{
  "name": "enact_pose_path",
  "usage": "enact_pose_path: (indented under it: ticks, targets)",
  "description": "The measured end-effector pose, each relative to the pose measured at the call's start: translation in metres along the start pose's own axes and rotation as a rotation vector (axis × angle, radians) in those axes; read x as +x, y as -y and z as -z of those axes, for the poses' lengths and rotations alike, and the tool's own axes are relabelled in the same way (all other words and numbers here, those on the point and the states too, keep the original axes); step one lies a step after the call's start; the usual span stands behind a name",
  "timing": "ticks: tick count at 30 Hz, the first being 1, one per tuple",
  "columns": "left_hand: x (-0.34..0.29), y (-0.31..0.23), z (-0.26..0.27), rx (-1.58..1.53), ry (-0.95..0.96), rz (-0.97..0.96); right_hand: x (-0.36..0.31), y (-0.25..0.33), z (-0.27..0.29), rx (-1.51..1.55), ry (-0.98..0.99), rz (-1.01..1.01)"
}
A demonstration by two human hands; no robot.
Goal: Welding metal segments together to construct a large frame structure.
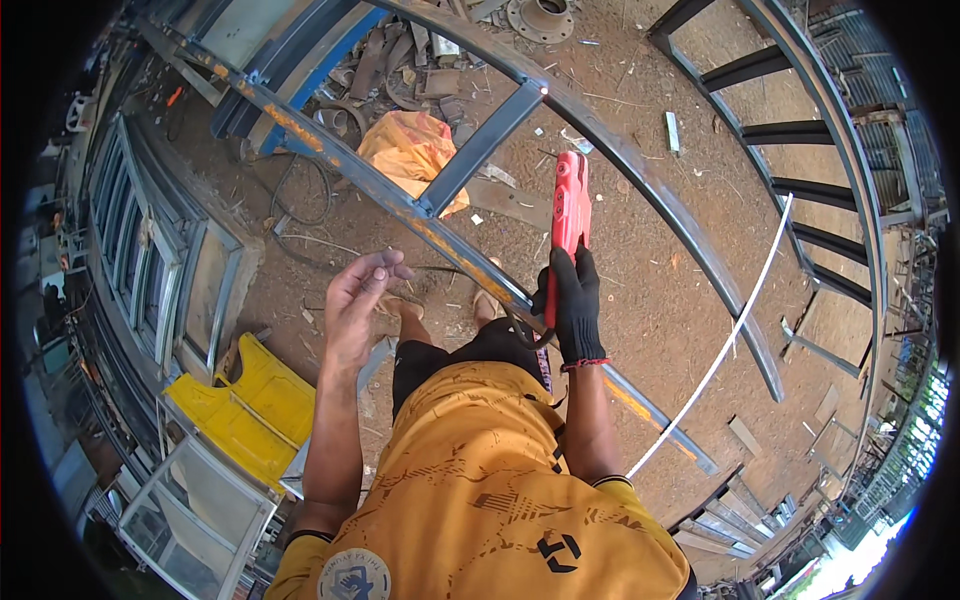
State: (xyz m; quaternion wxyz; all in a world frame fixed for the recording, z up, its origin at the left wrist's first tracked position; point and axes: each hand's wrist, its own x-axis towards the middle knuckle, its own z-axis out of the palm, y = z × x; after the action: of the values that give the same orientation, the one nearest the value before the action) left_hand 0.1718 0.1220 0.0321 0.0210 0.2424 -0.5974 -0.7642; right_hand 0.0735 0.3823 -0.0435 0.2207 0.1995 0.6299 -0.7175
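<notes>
- While the right hand (pixel 577 300) (in a black glove) is closed around the lower end of a red holder (pixel 570 215), the holder stands upright over the steel frame (pixel 455 240), its tip pointing away from the person.
- A dark cable (pixel 520 332) loops from the base of the holder, under the gloved fist, toward the person's waist.
- Left hand (pixel 358 300): bare, raised over the dirt, fingers (pixel 385 265) bunched loosely together at the tips. Whether anything is pinched between them cannot be told.
- The two hands sit well apart, one on each side of the frame's near rail.
- Frame layout: two long curved rails joined by a dark crossbar (pixel 480 145), lying flat on the ground; the near rail carries patches of orange rust.
- An orange bag (pixel 410 150) lies crumpled on the dirt behind the near rail, just left of the crossbar.
- A thin white rod (pixel 735 335) lies on the ground to the right of the frame.
- Yellow panel (pixel 245 410): lower left, beside the left forearm.
- A second ladder-like frame (pixel 800 190) with dark rungs rests at the upper right.
</notes>
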Motion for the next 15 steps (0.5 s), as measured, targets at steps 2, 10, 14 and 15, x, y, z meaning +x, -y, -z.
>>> enact_pose_path:
  ticks: [2,10,14,15]
  targets:
    - [0.001,0.0,-0.001,0.015,0.005,0.014,-0.002,-0.003,0.002,0.006,0.027,-0.002]
    - [0.005,0.007,-0.014,0.075,0.045,0.029,0.025,0.019,-0.034,0.164,-0.048,-0.007]
    - [0.004,0.01,-0.015,0.114,0.063,0.041,0.039,0.029,-0.053,0.157,-0.051,-0.004]
    - [0.003,0.011,-0.016,0.112,0.066,0.036,0.042,0.029,-0.056,0.157,-0.049,-0.005]
